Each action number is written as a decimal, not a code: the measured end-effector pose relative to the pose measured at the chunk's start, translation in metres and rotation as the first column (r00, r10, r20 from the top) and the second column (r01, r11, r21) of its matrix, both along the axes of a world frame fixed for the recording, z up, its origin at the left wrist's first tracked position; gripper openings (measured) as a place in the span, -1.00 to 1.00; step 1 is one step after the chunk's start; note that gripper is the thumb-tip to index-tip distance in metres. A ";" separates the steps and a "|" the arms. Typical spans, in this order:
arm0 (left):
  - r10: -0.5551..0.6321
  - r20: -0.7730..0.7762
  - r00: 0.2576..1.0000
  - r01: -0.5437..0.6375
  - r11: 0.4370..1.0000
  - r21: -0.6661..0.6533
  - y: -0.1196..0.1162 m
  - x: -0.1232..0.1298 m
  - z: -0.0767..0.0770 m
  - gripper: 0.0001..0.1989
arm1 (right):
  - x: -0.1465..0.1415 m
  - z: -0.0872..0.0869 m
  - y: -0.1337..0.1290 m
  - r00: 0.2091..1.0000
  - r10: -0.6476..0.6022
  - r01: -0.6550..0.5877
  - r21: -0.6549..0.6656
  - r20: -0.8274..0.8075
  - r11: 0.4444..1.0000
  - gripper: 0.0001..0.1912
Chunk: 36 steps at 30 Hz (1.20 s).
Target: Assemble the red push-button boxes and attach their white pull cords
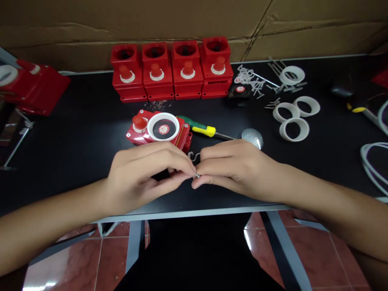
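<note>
My left hand and my right hand meet at the fingertips over the front of the table. Pinched between them is a small shiny screw, mostly covered by the fingers. Just behind my left hand lies a red box with a red knob and a white ring around a dark round window. A screwdriver with a green and yellow handle rests beside that box. Behind my right hand is a clear round lens. A thin whitish loop shows between the hands.
Several red housings stand in a row at the back, with another red unit at left. White rings, long screws and a pile of small white parts lie right of centre. White cable coils at far right.
</note>
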State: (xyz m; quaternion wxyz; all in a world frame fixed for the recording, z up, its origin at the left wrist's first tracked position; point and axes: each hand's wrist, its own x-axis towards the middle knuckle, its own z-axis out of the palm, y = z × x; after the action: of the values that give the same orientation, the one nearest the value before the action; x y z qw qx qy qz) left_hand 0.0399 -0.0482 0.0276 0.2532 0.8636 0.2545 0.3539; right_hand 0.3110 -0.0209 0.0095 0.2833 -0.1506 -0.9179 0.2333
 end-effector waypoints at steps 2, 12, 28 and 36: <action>-0.026 0.003 1.000 0.026 1.000 0.010 0.001 0.000 0.000 -0.78 | 0.001 0.001 0.001 0.999 0.032 -0.032 -0.067 0.010 0.997 -0.68; -0.152 -0.021 0.988 0.153 0.987 0.040 0.003 -0.003 -0.002 -0.74 | 0.001 0.001 0.004 0.985 0.174 -0.169 -0.341 -0.018 0.925 -0.83; 0.016 -0.023 1.000 -0.013 0.993 0.119 0.000 0.002 -0.002 -0.79 | -0.009 -0.002 -0.001 0.986 -0.067 0.013 -0.326 -0.153 0.945 -0.78; 0.064 -0.001 0.998 -0.063 0.992 0.111 0.000 0.001 -0.005 -0.78 | -0.008 0.001 -0.004 0.984 -0.109 0.059 -0.316 -0.143 0.947 -0.90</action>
State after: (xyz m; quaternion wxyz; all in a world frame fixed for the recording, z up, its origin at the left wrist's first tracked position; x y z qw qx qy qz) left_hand 0.0413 -0.0484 0.0230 0.1929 0.8687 0.2623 0.3734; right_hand 0.3030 -0.0246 0.0106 0.3379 -0.2131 -0.8372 0.3734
